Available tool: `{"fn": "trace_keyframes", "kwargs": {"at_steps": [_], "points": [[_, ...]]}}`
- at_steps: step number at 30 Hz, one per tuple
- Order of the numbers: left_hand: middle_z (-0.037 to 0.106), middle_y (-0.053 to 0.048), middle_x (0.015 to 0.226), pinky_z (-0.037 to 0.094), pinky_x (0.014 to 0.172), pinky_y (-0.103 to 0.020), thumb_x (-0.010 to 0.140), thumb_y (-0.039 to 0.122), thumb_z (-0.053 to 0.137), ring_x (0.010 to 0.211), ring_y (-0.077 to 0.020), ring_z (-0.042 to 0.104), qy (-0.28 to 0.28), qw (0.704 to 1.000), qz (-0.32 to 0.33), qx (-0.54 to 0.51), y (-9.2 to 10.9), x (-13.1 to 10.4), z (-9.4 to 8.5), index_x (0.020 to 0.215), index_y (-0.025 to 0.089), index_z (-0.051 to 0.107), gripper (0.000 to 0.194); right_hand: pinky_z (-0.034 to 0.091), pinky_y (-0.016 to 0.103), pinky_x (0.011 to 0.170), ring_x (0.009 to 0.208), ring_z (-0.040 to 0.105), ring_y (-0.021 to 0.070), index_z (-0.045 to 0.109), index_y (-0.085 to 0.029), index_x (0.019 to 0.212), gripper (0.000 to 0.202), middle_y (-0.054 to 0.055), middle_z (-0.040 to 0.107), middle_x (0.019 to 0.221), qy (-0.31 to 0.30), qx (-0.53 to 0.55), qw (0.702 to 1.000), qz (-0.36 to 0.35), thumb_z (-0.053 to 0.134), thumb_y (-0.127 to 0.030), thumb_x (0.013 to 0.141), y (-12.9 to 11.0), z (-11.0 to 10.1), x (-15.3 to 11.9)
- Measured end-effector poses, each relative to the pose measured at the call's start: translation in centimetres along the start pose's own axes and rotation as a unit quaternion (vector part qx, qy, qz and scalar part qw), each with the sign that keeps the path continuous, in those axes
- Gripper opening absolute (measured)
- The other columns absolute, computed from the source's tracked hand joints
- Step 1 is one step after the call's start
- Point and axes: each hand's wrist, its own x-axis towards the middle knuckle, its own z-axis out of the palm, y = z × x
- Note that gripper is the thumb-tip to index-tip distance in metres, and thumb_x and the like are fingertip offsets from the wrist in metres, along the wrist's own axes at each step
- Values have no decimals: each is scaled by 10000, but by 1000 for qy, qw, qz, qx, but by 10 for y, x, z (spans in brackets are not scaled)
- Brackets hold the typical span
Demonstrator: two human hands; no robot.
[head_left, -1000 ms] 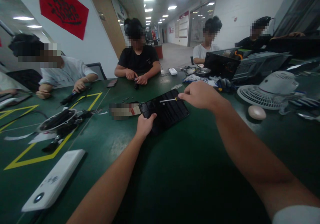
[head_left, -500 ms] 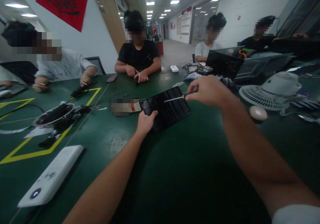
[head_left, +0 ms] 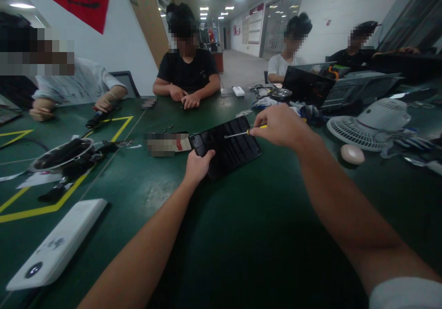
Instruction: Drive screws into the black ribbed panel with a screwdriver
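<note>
My left hand [head_left: 199, 165] grips the near left edge of a flat black panel [head_left: 231, 150] with a grid of dark rectangles; its thumb lies on top and the other fingers are hidden underneath. The panel is tilted above the green table. In my right hand [head_left: 276, 125] is a screwdriver [head_left: 238, 134] with a yellow and black handle and a thin metal shaft. The shaft points left across the panel's face; whether its tip touches the surface I cannot tell.
Left of the panel lies an open box [head_left: 165, 144]. A white power bank-like device [head_left: 58, 242] rests at front left, cables and a ringed frame [head_left: 64, 154] behind it. A white fan [head_left: 369, 122] and a pale mouse-shaped object [head_left: 352, 154] lie right. Several people sit around the table [head_left: 262, 235].
The view has shifted slightly, so most things sit a little further left. My hands keep hold of the panel and the screwdriver; more of the yellow handle shows.
</note>
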Motion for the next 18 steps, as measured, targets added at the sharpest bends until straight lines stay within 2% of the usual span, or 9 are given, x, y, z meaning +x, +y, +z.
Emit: {"fn": "trace_keyframes", "kwargs": {"at_steps": [7,12,15,18], "points": [[837,-112,982,612,959,-442,742,372,861,983,-331,794,1,1000,-12,-28,6,0,1,966,179,788,304,530,425,829,1009,750,333,874,-222,1026,250,148,835,1035,-12,-16,1000,20,739,-426,975,-14,1,-6],[842,-130,1026,612,984,-453,753,313,840,1011,-331,801,14,999,-7,-30,8,1,1,966,181,792,254,539,418,876,1082,748,327,852,-213,1110,237,153,837,1140,-34,-12,999,7,703,-364,1004,-26,2,-6],[835,-128,989,603,992,-461,752,318,825,1004,-337,799,21,1000,-5,-19,7,1,2,934,176,786,235,548,421,876,1091,747,336,845,-209,1130,240,156,833,1148,-38,-18,999,9,774,-347,947,-30,2,-7],[834,-128,995,599,987,-460,755,323,805,1007,-339,796,19,1000,1,-16,9,-1,1,925,175,783,226,551,414,886,1105,747,332,838,-215,1171,302,141,832,1155,-36,-27,999,6,811,-227,870,-33,2,-9]]}}
